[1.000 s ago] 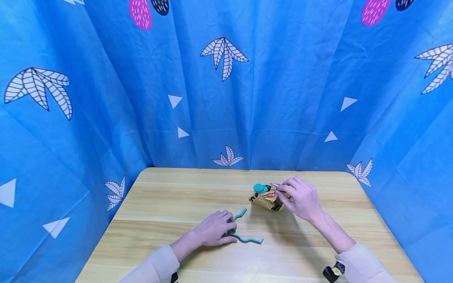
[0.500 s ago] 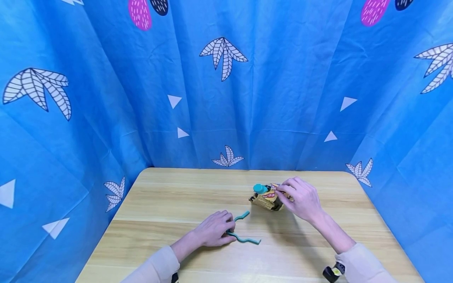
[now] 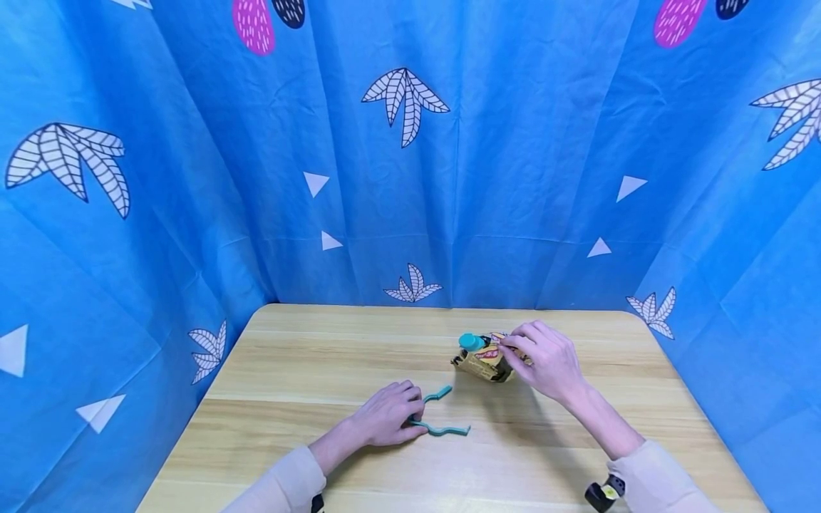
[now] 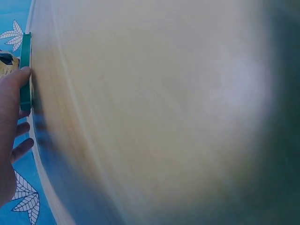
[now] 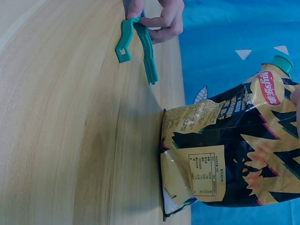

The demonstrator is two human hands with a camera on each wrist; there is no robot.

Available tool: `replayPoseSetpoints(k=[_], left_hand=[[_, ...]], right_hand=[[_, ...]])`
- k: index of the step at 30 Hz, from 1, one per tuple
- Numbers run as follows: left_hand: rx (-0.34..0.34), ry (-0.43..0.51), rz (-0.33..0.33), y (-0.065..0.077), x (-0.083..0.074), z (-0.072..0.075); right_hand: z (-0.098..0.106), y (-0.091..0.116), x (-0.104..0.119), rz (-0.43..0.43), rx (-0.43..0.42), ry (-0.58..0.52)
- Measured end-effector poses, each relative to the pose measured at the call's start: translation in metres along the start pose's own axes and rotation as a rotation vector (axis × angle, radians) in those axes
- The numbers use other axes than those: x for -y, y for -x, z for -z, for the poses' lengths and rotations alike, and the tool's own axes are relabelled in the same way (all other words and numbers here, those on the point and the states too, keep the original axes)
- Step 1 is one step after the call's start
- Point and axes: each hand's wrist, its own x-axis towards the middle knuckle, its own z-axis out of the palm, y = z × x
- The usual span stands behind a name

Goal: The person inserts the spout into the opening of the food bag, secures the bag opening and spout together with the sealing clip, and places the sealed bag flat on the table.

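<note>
On the table, my left hand (image 3: 388, 417) pinches a green bag clip (image 3: 449, 430) near its joined end. The clip's two long arms spread apart toward the bag, and my fingers hide the joint. Farther back and to the right stands a gold-and-black Lay's chip bag (image 3: 477, 366), upright on the table in the right wrist view. A round teal cap (image 3: 471, 342) sits at the bag's top corner. My right hand (image 3: 545, 360) pinches the bag's top edge; only a sliver of that hand shows in the right wrist view.
The light wooden table (image 3: 308, 356) has rounded back corners. A blue patterned curtain (image 3: 513, 178) hangs behind it and along both sides.
The clip's two arms have drawn closer together at their free ends in the left hand. Left hand shifts very slightly left; right hand and chip bag stay in place.
</note>
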Motion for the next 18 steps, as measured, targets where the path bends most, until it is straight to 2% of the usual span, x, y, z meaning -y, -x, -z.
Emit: replayPoseSetpoints(k=[11, 18], left_hand=[[-0.042, 0.010, 0.028, -0.0014, 0.0016, 0.0025], [-0.096, 0.021, 0.030, -0.0064, 0.0049, 0.0041]], right_hand=[[0.0000, -0.0006, 0.0007, 0.001, 0.003, -0.004], [0.0004, -0.0011, 0.0017, 0.000, 0.007, -0.004]])
